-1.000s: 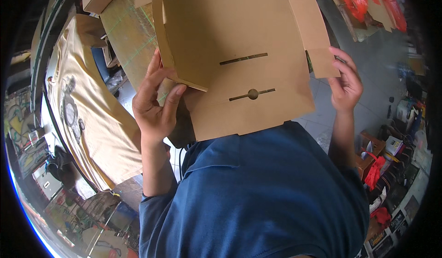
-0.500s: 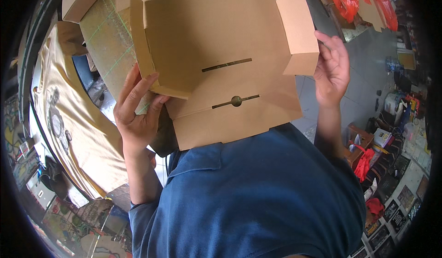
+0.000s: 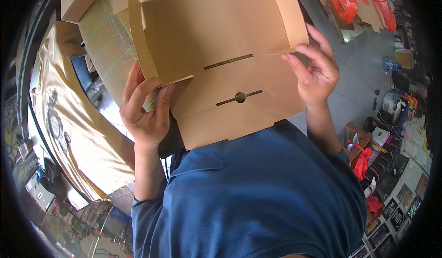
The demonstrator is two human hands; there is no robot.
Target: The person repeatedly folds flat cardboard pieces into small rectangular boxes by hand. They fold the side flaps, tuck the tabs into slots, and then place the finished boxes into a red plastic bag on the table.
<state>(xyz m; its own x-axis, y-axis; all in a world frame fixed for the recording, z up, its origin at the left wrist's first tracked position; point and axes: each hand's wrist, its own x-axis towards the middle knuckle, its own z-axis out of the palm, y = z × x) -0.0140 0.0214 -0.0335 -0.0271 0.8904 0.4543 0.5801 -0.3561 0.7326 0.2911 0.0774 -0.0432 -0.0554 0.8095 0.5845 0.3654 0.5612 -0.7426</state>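
A brown cardboard box, partly folded, lies in front of my chest. Its two side walls stand up, and its near panel lies flat against my blue shirt. Two slots cut the cardboard, the nearer one with a round hole at its middle. My left hand pinches the near corner of the left wall, where a small end flap is bent inward. My right hand grips the near corner of the right wall with its end flap, thumb inside and fingers outside.
A green-lined cutting mat lies under the box at the left. Beyond it, a cream printed T-shirt is spread on a stand. A red plastic bag sits at the far right, and assorted items line the right side.
My right hand has moved inward and its fingers have closed on the right wall's corner, turning that end flap inward. The left flap is also folded further, and the left thumb has shifted.
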